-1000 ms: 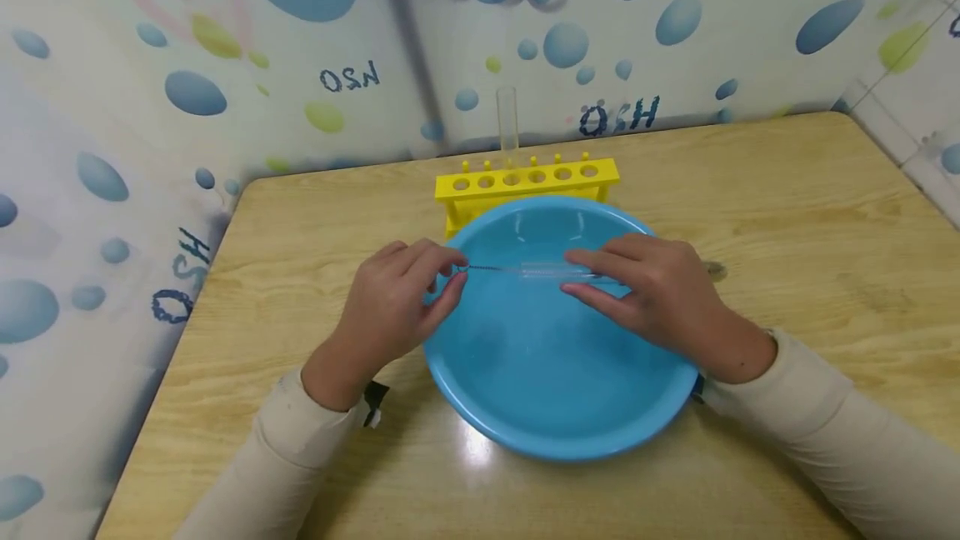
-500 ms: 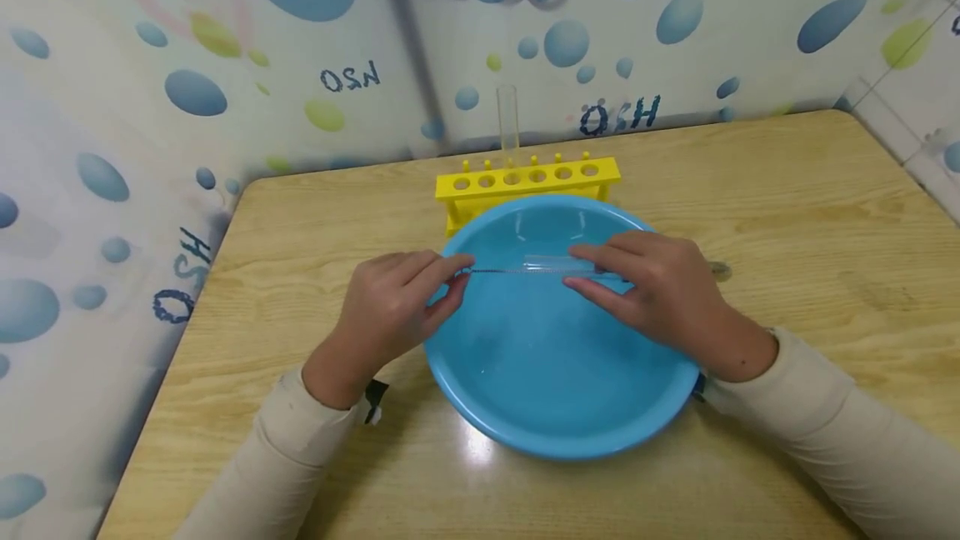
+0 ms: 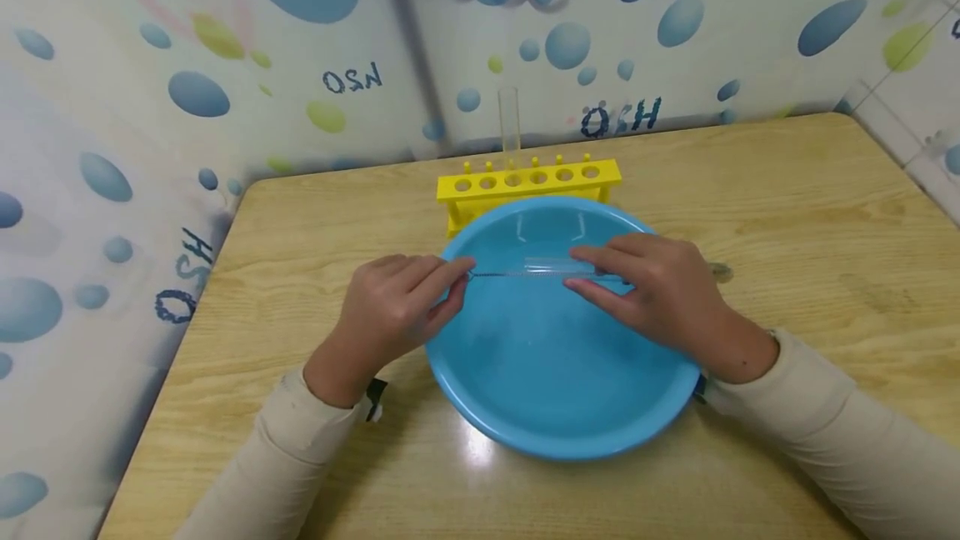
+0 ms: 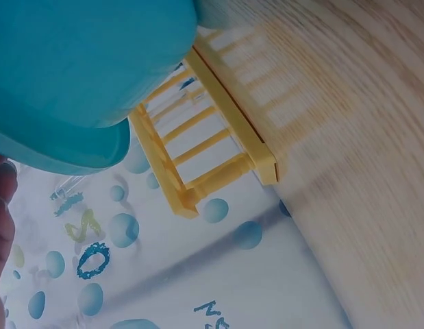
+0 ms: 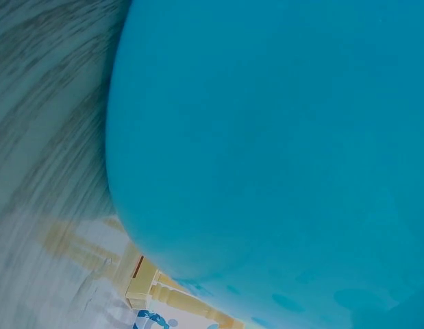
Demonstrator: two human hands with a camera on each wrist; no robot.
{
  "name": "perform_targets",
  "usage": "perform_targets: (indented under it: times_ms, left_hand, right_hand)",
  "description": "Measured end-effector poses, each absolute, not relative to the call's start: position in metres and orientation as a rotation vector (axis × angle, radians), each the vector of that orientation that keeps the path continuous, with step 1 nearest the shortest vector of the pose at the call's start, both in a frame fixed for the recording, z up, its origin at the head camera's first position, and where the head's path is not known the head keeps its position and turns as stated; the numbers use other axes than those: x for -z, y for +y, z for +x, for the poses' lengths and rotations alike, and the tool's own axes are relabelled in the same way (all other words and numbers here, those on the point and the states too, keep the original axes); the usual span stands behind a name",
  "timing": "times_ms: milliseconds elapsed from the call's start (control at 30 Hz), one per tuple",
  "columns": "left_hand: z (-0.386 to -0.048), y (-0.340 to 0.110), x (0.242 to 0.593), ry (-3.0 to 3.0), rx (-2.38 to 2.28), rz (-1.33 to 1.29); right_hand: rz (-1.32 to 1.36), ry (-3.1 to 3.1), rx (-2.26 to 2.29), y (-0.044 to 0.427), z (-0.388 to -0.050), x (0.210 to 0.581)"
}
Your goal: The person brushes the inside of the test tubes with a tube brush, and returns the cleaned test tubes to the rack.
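Over the blue basin (image 3: 555, 390), my left hand (image 3: 397, 298) pinches the looped end of a thin twisted-wire test tube brush (image 3: 495, 274). Its wire runs rightward into a clear test tube (image 3: 546, 265) lying level above the basin. My right hand (image 3: 660, 294) holds that tube between thumb and fingers, hiding its right part. The brush head is mostly covered by the hand. In the left wrist view, some left fingers (image 4: 1, 212) show at the edge beside the basin rim; the right wrist view is filled by the basin's outside wall.
Behind the basin stands a yellow test tube rack (image 3: 528, 182) with an upright clear tube (image 3: 509, 119) in it. A small greyish tip (image 3: 722, 272) shows past the right hand. The wooden table (image 3: 795, 215) meets a patterned wall at the back.
The left hand has shifted slightly right and down with the brush wire, which now lies along the tube's lower side. The right hand keeps its hold, almost still.
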State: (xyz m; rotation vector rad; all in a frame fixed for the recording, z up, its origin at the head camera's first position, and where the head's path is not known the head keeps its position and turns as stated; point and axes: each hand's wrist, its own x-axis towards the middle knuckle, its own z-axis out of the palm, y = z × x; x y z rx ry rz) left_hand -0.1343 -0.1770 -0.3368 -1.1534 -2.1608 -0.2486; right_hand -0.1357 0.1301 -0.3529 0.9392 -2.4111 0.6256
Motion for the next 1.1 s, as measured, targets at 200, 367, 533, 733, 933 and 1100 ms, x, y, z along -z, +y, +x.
perform_targets:
  times_ms: [200,367,533,733,933,1100]
  left_hand:
    - [-0.1351,-0.1768,0.337,-2.136,0.21,-1.168]
    - [-0.134,-0.1769,0.3391,-2.137,0.218,-1.17]
    - [-0.1335,-0.1776,0.3406,-2.13,0.22,-1.17]
    - [-0.1336,-0.1776,0.3407,-2.129,0.24,-1.166]
    - [-0.1337,-0.1758,0.3422,-2.155,0.321,-1.171]
    - [-0.1325,-0.1714,0.3403,-2.194,0.443,-1.174]
  right_hand:
    - [0.927,-2.414,-0.621,0.1303,-0.1366,0.3515]
    - [0.932,-2.426,-0.625,0.1306,-0.1356,0.353]
    - [0.933,-2.437,-0.615,0.1305,-0.1351,0.3541]
    - [0.927,-2.438,-0.599,0.1301,-0.1358,0.3537]
    - [0.921,-2.428,-0.592,0.1305,-0.1353,0.3547]
    - [0.936,-2.407,-0.581,0.1306,-0.1357,0.3543]
